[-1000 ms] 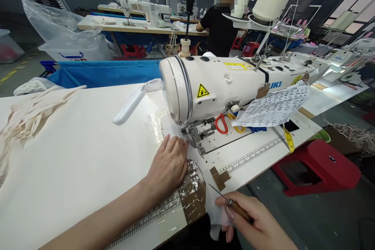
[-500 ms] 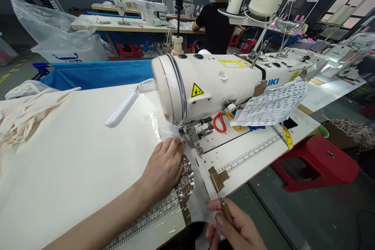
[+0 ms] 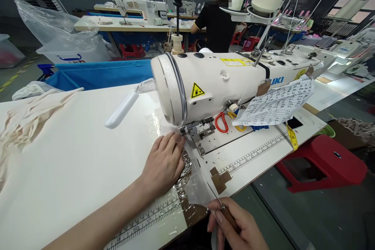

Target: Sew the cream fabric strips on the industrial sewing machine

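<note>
two hands on one thin white piece point(image 3: 197, 183). it lies at the near edge of the table point(image 3: 73, 144), running from the presser foot point(image 3: 187, 129) of the sewing machine point(image 3: 222, 82) toward you, over a shiny taped patch. your left hand point(image 3: 164, 162) lies flat on it just left of the foot, fingers together and stretched out, tips almost touching the foot. your right hand point(image 3: 238, 228) is off the near edge, fingers closed round the wooden handle of an awl point(image 3: 222, 206), whose point lies at the piece's near right edge. judgement: the guiding goes well if your left palm presses light and even, fingertips stay clear of the needle, and the awl point steers the edge straight rather than dragging it. mind the slick tape, since the cloth may slip there. scissors point(image 3: 221, 122) and a paper chart point(image 3: 278, 103) sit far right, well apart.
</note>
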Available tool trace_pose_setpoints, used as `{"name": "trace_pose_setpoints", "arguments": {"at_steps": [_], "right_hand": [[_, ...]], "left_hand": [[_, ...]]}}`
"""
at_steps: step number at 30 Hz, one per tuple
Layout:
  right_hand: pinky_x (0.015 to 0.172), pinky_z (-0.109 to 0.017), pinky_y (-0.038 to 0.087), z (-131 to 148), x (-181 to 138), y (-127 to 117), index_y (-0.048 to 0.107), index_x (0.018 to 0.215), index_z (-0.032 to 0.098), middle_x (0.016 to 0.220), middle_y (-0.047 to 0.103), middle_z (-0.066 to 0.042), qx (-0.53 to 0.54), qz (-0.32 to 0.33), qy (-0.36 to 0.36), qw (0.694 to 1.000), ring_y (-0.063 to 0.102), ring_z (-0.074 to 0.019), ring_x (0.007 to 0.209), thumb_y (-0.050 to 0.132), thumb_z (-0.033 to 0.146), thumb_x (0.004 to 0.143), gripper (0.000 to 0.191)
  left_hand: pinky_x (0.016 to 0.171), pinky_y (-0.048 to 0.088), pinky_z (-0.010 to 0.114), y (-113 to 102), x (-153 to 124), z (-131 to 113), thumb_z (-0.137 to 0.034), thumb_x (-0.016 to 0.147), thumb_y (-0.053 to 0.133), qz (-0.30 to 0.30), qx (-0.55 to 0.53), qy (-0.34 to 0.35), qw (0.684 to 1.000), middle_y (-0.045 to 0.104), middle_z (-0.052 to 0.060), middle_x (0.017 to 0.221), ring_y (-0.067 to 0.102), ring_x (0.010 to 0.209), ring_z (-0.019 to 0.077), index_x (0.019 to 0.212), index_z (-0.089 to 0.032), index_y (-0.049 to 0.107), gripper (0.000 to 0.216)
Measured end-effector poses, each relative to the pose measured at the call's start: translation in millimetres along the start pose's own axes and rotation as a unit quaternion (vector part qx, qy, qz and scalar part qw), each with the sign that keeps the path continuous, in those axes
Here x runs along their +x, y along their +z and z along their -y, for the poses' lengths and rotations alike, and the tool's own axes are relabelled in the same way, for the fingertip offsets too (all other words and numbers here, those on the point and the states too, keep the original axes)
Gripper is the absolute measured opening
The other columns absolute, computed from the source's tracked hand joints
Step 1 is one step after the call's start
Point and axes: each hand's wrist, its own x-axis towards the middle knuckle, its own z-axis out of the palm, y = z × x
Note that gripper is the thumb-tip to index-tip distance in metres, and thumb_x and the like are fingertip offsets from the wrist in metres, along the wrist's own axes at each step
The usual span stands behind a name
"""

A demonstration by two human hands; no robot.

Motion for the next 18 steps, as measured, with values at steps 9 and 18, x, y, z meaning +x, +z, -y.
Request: {"name": "trace_pose_setpoints", "arguments": {"at_steps": [9,18], "right_hand": [[0.049,-0.022,0.044,12,11,2,0.062,0.107,0.018,0.081,0.069,-0.004,-0.055,0.036,-0.021,0.998,0.061,-0.0088,0.045,0.044,0.054,0.102,0.041],[0.054,-0.024,0.047,24,21,6,0.06,0.111,0.018,0.086,0.069,-0.004,-0.083,0.03,-0.02,0.996,0.064,-0.0103,0.05,0.041,0.052,0.103,0.039]], "left_hand": [[0.11,0.035,0.049,-6,-4,-9,-0.023,0.093,0.039,0.012,-0.017,0.025,0.999,0.06,0.017,0.128,0.05,0.125,0.032,0.129,-0.006,0.057,0.044],[0.111,0.036,0.049,-4,-4,-9,-0.022,0.091,0.04,0.022,-0.019,0.028,0.999,0.06,0.017,0.128,0.048,0.127,0.0312,0.127,-0.008,0.058,0.043]]}}
